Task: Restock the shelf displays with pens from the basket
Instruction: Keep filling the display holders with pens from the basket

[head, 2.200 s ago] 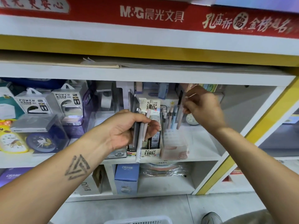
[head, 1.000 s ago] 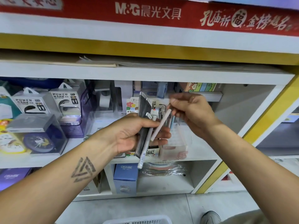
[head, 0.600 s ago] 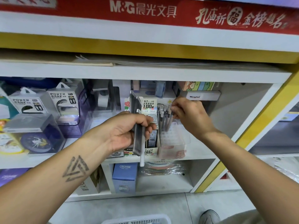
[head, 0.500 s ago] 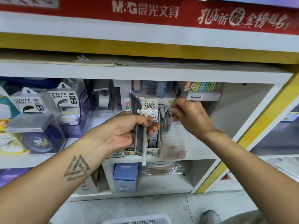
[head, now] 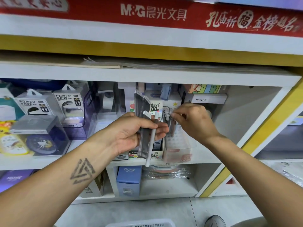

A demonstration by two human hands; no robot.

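My left hand (head: 131, 130) grips a white pen (head: 151, 141) that hangs straight down, together with several flat grey packs (head: 144, 126) standing upright in the same fist. My right hand (head: 193, 122) is just to the right, its fingertips pinching the top of a pen (head: 170, 115) standing in the clear plastic pen display (head: 178, 145) on the middle shelf. Several more pens stand upright in that display. The white basket's rim (head: 141, 224) shows at the bottom edge, its contents out of sight.
A pencil-lead box (head: 156, 108) stands behind my left hand. Power bank packs (head: 68, 102) and boxed clocks (head: 39, 138) fill the shelf to the left. A blue box (head: 128, 179) sits on the lower shelf. The yellow shelf frame (head: 268, 128) slants at the right.
My right hand took a white pen from the left hand's bundle, carried it right and stood it in the clear display. The left hand stayed put, holding one white pen and the packs.
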